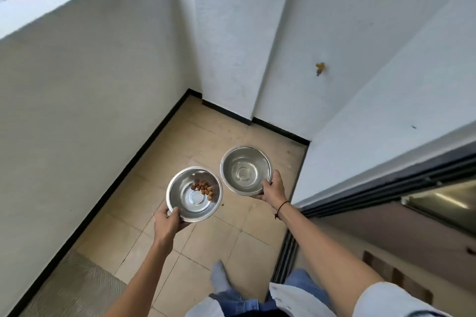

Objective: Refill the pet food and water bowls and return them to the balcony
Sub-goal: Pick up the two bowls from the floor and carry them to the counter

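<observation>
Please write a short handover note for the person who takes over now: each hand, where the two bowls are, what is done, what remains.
Left hand grips the rim of the food bowl, which holds only a few kibbles.
Right hand grips the rim of the water bowl; it looks nearly empty, water hard to judge.
Both bowls are held above the balcony floor.
Done: bowls are in hand.
Left: apparently refill both, then set them on the balcony.

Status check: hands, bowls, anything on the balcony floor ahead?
Left hand grips food bowl, few kibbles inside. Right hand grips second bowl, contents unclear. Both off the floor. One stray kibble below.
</observation>
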